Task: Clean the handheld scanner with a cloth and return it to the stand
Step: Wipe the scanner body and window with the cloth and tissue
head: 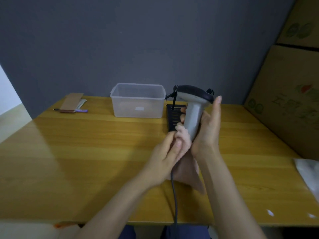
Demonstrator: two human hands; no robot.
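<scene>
Two hands are sharing the work just right of the desk's centre: the right hand (206, 128) is wrapping its grip around the pale grey handle of the handheld scanner (193, 107), thumb raised toward twelve o'clock and fingertips showing at the handle's nine o'clock side, while the left hand (165, 157) is pinching its grip closed on a pinkish cloth (185, 161) and pressing it against the handle's lower end. The scanner is being held upright above the desk (86, 152), its dark head at twelve o'clock and its cable (174, 200) trailing toward six o'clock off the desk's near edge. It looks like light, rigid, smooth plastic, so the handle is probably the safest place to hold; the cloth is soft and limp, draping below the hands. Directly behind the scanner, at twelve o'clock, the black slotted stand (173, 118) is waiting. At ten o'clock a clear plastic box (138, 100) is carrying a small white label, unreadable. Cardboard cartons (284, 94) at three o'clock are showing green print too blurred to read.
</scene>
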